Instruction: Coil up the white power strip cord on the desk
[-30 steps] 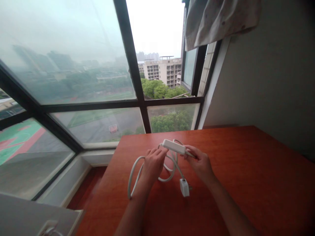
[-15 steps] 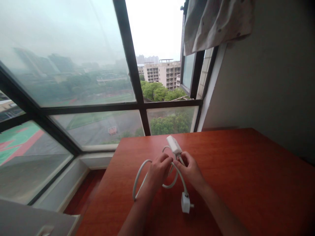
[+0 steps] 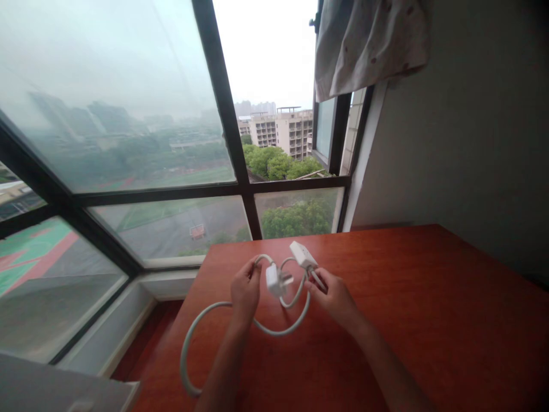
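My left hand is closed round a white cable just behind its white plug, which is lifted with the prongs pointing right. My right hand pinches the same cable just below the white socket block, which tilts up and away over the table. The cable loops between the hands and hangs in a wide curve off the table's left edge. Both hands are above the red-brown wooden table, near its far left corner.
A big window with dark frames runs along the table's far and left sides. A grey wall is on the right, with a cloth hanging at the top. A pale surface shows at bottom left.
The plug hung low near the table's front and now is raised in my left hand. The cable's loop has spread wider to the left and off the table edge.
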Action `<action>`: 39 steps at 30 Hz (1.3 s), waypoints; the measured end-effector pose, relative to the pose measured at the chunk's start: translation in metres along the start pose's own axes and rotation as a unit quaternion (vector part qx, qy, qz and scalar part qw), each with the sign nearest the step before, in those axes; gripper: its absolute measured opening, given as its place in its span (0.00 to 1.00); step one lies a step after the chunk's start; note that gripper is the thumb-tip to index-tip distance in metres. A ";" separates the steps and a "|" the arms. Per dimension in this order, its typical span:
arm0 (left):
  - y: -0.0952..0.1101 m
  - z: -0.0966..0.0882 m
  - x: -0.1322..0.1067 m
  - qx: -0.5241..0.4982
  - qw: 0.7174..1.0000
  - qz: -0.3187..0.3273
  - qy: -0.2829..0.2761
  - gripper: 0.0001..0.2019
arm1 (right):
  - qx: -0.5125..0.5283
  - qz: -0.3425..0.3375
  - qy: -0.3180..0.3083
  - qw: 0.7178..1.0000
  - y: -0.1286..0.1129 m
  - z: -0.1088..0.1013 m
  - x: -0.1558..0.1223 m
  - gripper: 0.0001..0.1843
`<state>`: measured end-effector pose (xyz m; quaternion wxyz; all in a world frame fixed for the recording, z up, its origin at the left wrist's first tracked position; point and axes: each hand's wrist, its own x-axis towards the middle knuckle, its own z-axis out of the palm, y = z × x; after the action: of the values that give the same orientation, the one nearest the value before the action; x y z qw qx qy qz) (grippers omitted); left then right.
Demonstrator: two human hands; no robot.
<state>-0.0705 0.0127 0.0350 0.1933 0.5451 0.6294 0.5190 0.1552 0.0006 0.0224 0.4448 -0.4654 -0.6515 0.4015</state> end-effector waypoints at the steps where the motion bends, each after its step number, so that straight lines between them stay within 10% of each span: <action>1: -0.002 -0.005 0.003 0.046 0.999 -0.006 -0.007 0.18 | 0.075 0.022 -0.021 0.997 -0.003 0.002 -0.001 0.14; 5: -0.010 -0.020 0.013 0.168 0.985 -0.031 -0.032 0.15 | 0.321 0.082 -0.005 0.944 -0.011 0.008 -0.004 0.19; 13: 0.004 -0.017 0.010 -0.136 0.965 -0.118 -0.194 0.26 | 0.419 0.011 0.132 0.898 -0.020 -0.013 -0.004 0.18; 19: 0.029 0.007 -0.011 -0.131 0.988 -0.032 -0.079 0.17 | 0.266 -0.027 -0.001 0.964 -0.054 -0.017 -0.017 0.13; 22: 0.041 0.019 -0.023 -0.199 0.972 -0.025 -0.122 0.16 | 0.135 -0.049 -0.086 0.986 -0.072 -0.005 -0.018 0.12; 30: 0.050 0.017 -0.033 -0.329 0.902 -0.087 -0.265 0.23 | -0.159 -0.104 0.006 0.982 -0.078 0.030 -0.018 0.07; 39: 0.048 0.017 -0.027 -0.287 0.923 -0.091 -0.239 0.22 | -0.290 -0.139 0.048 0.945 -0.061 -0.011 -0.009 0.07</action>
<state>-0.0244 -0.0097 0.0616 0.5323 0.5147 0.4356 0.5120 0.1522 -0.0215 0.0813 0.3725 -0.4977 -0.7761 0.1060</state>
